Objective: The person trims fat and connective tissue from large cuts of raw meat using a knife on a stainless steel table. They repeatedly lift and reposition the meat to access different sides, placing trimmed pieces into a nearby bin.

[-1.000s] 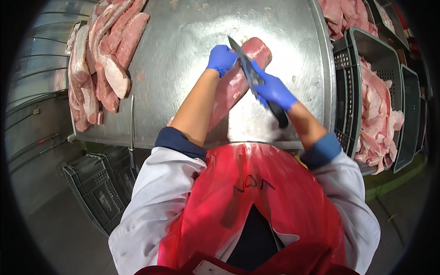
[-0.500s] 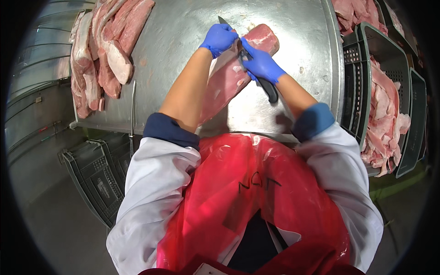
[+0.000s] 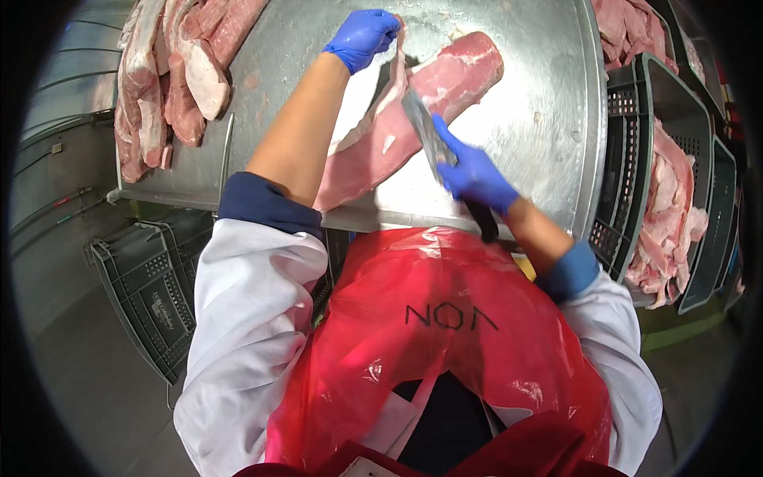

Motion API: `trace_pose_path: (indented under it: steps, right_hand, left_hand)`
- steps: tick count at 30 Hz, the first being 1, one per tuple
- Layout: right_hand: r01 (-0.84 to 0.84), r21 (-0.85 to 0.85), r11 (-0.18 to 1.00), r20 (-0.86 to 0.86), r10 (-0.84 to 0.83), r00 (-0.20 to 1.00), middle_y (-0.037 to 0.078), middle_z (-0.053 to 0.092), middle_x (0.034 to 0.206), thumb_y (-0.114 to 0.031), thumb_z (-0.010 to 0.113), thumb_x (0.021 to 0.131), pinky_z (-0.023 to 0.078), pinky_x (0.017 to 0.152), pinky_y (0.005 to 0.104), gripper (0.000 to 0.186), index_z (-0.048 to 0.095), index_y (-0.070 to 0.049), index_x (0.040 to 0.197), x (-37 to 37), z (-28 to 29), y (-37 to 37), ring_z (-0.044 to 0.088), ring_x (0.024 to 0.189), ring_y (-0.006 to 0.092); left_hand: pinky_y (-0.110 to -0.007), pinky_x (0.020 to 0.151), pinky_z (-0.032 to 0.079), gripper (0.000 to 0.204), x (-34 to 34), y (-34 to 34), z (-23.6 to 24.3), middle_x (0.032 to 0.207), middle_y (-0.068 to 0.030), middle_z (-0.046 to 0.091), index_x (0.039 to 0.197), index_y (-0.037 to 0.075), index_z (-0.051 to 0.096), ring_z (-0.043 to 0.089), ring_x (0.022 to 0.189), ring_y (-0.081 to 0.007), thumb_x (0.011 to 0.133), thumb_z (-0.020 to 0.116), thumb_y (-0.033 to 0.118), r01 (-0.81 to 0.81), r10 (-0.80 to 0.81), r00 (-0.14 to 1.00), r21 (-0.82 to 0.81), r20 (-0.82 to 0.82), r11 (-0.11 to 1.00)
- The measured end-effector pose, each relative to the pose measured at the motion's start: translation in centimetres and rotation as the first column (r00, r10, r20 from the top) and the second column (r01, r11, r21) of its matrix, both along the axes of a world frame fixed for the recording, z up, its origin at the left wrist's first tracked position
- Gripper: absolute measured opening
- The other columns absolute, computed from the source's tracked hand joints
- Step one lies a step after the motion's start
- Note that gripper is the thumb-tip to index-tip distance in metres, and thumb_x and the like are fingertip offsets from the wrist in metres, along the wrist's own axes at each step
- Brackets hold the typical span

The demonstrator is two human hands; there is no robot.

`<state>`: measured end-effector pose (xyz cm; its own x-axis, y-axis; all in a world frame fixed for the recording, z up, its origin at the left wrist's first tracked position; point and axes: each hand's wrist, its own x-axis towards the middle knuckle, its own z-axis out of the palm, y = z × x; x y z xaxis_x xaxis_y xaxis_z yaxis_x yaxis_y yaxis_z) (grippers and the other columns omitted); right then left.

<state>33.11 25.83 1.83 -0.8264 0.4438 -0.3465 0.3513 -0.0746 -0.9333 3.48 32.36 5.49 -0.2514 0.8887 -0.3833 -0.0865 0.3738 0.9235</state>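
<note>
A long pink piece of meat (image 3: 381,139) lies slantwise on the metal table (image 3: 548,151), its thick end away from me to the right. My left hand (image 3: 362,38), in a blue glove, pinches the upper end of a thin pale strip of trimmed meat (image 3: 391,94). That strip is pulled up from the left side of the piece. My right hand (image 3: 475,172), also gloved in blue, is closed round the black handle of a knife (image 3: 427,131). The blade points up and left, its tip over the middle of the meat.
Several pale, fatty meat pieces (image 3: 184,67) lie at the table's far left. Right of the table, dark crates (image 3: 636,159) hold meat trimmings (image 3: 664,219). A thin metal rod (image 3: 227,147) stands at the left front edge, above a dark crate (image 3: 151,294) below.
My left hand has moved up and left, drawing the strip away from the meat. The knife in my right hand has come down toward me and to the right, off the strip.
</note>
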Motion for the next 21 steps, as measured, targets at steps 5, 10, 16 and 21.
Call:
trace_pose_path:
  steps: [5,10,16,21]
  right_hand:
    - [0.059,0.058,0.997,0.059,-0.063,0.996,0.008,0.064,0.071,-0.014,0.054,0.091,0.054,0.06,0.0324,0.081,0.017,-0.023,0.163,-7.0,-0.2,1.8,0.06,0.055,0.0152]
    - [-0.022,0.254,0.967,0.014,0.02,1.0,0.016,0.068,0.083,-0.017,0.05,0.094,0.057,0.071,0.0378,0.074,0.021,-0.022,0.162,-3.0,-1.0,-3.7,0.067,0.064,0.0248]
    - [0.012,0.094,0.996,0.318,-0.042,0.947,0.016,0.071,0.093,-0.013,0.056,0.092,0.056,0.073,0.0333,0.077,0.026,-0.026,0.161,-9.1,3.2,-3.7,0.067,0.071,0.0179]
    - [0.025,0.012,1.0,0.243,-0.027,0.97,0.012,0.066,0.073,-0.009,0.053,0.093,0.055,0.061,0.0329,0.077,0.023,-0.025,0.162,-8.0,3.2,-7.4,0.062,0.059,0.0157]
  left_hand:
    - [-0.022,0.052,0.032,0.006,-2.3,0.4,-0.6,0.074,0.0024,0.052,0.092,0.004,0.064,0.043,0.059,-0.0064,0.092,0.065,0.01,0.07,-0.072,0.997,0.069,0.029,0.995]
    - [-0.026,0.054,0.038,0.012,-3.5,-1.9,1.6,0.073,-0.0007,0.06,0.088,0.008,0.065,0.05,0.061,-0.0093,0.091,0.067,0.019,0.057,-0.078,0.994,0.242,0.08,0.969]
    - [-0.024,0.054,0.039,0.009,-4.5,-3.7,3.7,0.07,0.0016,0.056,0.084,0.011,0.062,0.05,0.059,-0.0088,0.092,0.066,0.015,0.078,-0.145,0.976,0.364,0.16,0.928]
    - [-0.024,0.055,0.041,0.009,-4.2,-6.8,7.3,0.069,0.0011,0.056,0.084,0.011,0.062,0.051,0.059,-0.009,0.092,0.066,0.014,0.049,-0.177,0.951,0.44,0.255,0.897]
